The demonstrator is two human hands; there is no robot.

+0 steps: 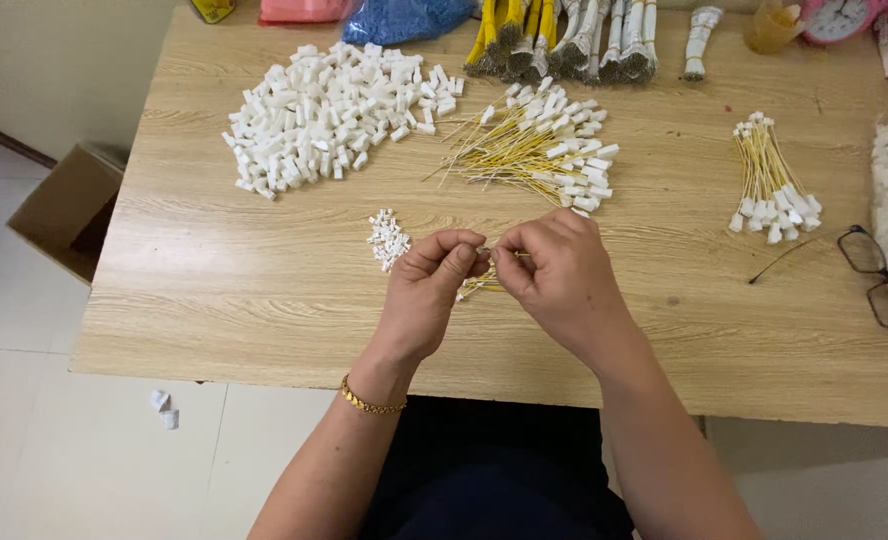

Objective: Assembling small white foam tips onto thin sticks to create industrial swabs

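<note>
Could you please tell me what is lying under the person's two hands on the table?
Yellow wires poke out beneath the left hand and right hand; their far ends are covered.

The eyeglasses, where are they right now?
In the head view, the eyeglasses lie folded open at the table's right edge, just below the small bundle of yellow wires with white connectors, well right of both hands.

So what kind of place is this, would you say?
Probably a small home or workshop bench for hand-assembling wire connectors. The wooden table holds a heap of white plastic connectors, a pile of yellow wires with connectors fitted, and bundled wire stock at the back.
</note>
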